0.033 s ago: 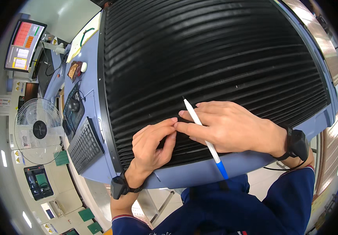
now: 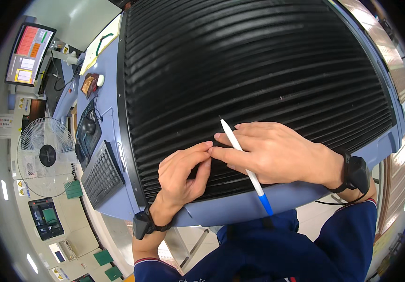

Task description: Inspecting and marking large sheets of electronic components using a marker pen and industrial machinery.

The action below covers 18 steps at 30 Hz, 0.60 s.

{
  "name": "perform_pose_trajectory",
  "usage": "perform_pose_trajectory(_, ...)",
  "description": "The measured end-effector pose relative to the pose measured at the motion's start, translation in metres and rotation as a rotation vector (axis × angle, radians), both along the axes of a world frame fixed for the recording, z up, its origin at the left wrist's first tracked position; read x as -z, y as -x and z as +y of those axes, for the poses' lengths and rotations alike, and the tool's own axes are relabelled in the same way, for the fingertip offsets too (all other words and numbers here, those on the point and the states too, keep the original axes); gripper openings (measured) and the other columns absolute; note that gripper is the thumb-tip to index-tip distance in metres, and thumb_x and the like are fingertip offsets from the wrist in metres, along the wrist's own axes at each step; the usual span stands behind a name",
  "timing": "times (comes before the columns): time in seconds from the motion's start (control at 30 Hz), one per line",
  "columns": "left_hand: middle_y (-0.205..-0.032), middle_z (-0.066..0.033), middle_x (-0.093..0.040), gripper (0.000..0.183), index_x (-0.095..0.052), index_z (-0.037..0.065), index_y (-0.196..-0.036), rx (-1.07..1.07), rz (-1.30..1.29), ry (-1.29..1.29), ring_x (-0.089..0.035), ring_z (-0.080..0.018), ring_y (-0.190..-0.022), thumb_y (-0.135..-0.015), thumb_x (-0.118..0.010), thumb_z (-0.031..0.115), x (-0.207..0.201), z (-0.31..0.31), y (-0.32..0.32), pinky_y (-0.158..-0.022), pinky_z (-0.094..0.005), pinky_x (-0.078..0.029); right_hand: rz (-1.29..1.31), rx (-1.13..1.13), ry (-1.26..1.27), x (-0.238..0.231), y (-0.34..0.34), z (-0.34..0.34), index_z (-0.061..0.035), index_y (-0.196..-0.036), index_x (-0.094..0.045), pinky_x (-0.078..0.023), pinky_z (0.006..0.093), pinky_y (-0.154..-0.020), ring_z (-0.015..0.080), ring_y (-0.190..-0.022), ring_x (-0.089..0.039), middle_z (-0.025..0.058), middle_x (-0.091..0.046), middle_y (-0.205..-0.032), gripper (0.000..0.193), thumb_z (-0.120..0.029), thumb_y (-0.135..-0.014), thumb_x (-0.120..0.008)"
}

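Observation:
My right hand hovers over the near part of a black ridged bellows cover. A white pen with a blue end runs through its fingers, the narrow tip pointing away and the blue end toward my body. My left hand is curled, its thumb and forefinger tips close together. Those tips meet the tip of a right-hand finger; whether anything small is between them cannot be seen.
Along the left ledge are a keyboard, a mouse and a brown packet. Farther left stand a fan and a monitor. A blue frame edge runs between the bellows and my body.
The ridges and small specks on the bellows cover have shifted slightly away from me. Both hands and the pen are in the same place.

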<state>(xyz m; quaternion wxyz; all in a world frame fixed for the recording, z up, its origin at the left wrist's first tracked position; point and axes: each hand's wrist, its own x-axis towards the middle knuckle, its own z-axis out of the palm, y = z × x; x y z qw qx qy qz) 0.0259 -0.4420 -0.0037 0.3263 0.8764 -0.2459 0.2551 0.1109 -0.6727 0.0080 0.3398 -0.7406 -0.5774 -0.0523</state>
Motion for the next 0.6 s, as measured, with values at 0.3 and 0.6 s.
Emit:
perform_pose_trajectory(0.3, -0.102, -0.0191, -0.077, 0.024, -0.068, -0.001, -0.101, 0.027, -0.019, 0.0, -0.076, -0.0251, -0.076, -0.08, -0.076, -0.009, 0.0018, 0.0006, -0.0033, -0.062, -0.0292, -0.057, -0.016, -0.001, -0.056, 0.0031, 0.0001, 0.0009, 0.0016, -0.113, -0.064, -0.057, 0.0425, -0.079, 0.0332, -0.085, -0.07, 0.0155, -0.068, -0.088, 0.028, -0.009, -0.087, -0.064)
perform_pose_trajectory(0.6, -0.103, -0.018, -0.077, 0.024, -0.069, -0.001, -0.103, 0.023, 0.015, -0.004, -0.077, -0.0264, -0.079, -0.081, -0.077, -0.007, 0.0034, -0.0013, -0.0029, -0.065, -0.0308, -0.059, 0.017, 0.004, -0.037, 0.0028, 0.0011, -0.0014, 0.0015, -0.109, -0.064, -0.057, 0.0444, -0.074, 0.0351, -0.082, -0.07, 0.0159, -0.068, -0.085, 0.023, -0.011, -0.089, -0.065)
